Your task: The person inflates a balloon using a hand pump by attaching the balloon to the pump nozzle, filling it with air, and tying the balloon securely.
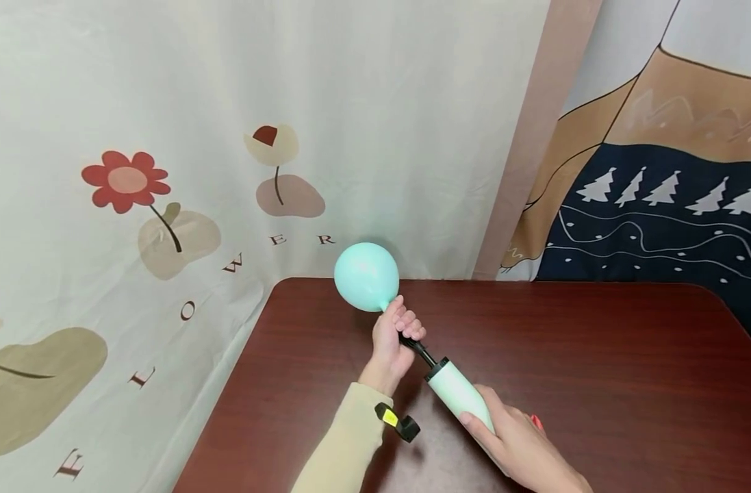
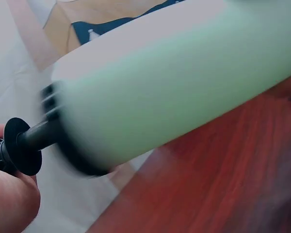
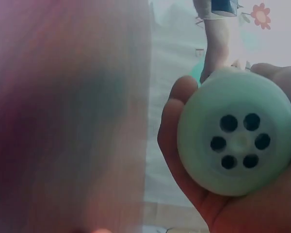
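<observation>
A round, inflated light-blue balloon [image 1: 366, 276] stands beyond my left hand [image 1: 392, 335], its neck running down into the fingers. Those fingers curl round the neck and the black nozzle end of a pale green balloon pump [image 1: 458, 392]. My right hand [image 1: 513, 438] grips the pump's thick barrel, thumb along its upper side. Between the hands a short length of black rod shows. In the left wrist view the pump barrel [image 2: 174, 87] looks blurred, with a black flange [image 2: 22, 145] at my left hand. The right wrist view shows the pump's round end [image 3: 238, 179] with several holes.
Below the hands is a dark red-brown wooden table [image 1: 597, 356]. A pale curtain [image 1: 400, 123] printed with flowers and letters hangs behind and to the left. A dark cloth [image 1: 658, 226] with white trees hangs at the right. A black-and-yellow strap piece [image 1: 390, 416] sits at the left wrist.
</observation>
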The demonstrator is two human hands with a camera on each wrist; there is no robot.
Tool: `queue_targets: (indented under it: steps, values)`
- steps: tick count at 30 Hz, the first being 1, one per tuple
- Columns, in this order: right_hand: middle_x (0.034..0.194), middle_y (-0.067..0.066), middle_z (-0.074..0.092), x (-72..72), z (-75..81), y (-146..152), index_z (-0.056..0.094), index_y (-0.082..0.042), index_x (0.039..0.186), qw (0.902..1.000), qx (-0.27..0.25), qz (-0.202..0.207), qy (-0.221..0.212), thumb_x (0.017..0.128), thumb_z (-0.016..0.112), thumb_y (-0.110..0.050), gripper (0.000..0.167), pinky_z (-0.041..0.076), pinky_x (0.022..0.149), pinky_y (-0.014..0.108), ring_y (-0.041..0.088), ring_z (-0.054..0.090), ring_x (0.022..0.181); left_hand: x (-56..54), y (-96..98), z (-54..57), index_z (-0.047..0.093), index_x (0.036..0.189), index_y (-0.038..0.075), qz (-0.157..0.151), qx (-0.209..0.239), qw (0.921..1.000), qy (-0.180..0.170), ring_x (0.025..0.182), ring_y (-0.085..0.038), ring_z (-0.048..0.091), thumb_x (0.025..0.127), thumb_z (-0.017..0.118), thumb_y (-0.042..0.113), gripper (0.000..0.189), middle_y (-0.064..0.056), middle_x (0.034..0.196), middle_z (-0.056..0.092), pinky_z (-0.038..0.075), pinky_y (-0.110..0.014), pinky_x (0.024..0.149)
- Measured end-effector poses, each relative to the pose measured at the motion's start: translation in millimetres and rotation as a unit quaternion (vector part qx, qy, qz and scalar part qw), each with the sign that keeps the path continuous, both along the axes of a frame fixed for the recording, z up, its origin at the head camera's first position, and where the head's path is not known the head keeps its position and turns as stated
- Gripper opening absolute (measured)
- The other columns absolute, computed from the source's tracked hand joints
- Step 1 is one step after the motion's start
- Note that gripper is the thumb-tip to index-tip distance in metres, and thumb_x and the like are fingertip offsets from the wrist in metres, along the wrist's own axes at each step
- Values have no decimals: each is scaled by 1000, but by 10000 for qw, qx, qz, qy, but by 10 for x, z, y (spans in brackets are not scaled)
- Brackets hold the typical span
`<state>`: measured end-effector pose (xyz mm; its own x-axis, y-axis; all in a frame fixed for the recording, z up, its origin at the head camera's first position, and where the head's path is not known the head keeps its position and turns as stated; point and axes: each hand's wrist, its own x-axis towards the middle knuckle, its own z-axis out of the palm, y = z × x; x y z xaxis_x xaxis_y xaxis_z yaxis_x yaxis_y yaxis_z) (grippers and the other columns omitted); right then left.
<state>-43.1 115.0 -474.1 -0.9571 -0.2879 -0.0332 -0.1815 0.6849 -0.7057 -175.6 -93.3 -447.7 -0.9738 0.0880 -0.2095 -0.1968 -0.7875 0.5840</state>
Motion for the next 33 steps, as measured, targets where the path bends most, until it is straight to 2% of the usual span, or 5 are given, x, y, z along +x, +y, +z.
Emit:
queue_targets:
  steps: [9,16,20,26,33]
  values:
    - [97,-6,68,-46,-34,-121,59,-18,133,9965,-312,-341,696,99,70,-40,42,51,67,31,3,60,78,62,103,-100,39,62,19,36,-160,9999,54,43,-4,38,108,53,25,48,10,51,34,32,-17,48]
    - [110,-6,68,-1,-69,-97,57,-18,141,9989,-331,-277,208,101,66,-45,49,53,75,34,6,61,88,-20,-31,-88,38,59,19,62,-163,9998,-124,42,-5,38,109,51,22,52,8,50,34,34,-18,47]
    - [121,-6,66,59,-9,-3,56,-19,143,9995,-51,-199,-226,102,59,-55,55,49,87,46,10,61,97,-115,-190,-1,37,58,19,110,94,9998,-96,42,-5,38,110,49,23,53,9,49,36,36,-17,47]
    - [121,-13,64,167,31,148,58,-22,140,9994,301,-150,46,100,64,-52,50,49,77,39,5,58,91,-205,-380,127,34,57,20,139,448,9989,15,42,-5,38,111,45,23,56,9,49,37,36,-16,47]
    - [114,-11,65,166,-29,169,58,-19,138,9992,327,-120,-208,98,65,-55,54,49,72,37,3,56,83,-176,-351,102,34,58,19,133,407,9991,-23,42,-5,37,110,48,23,55,9,49,35,35,-17,46]
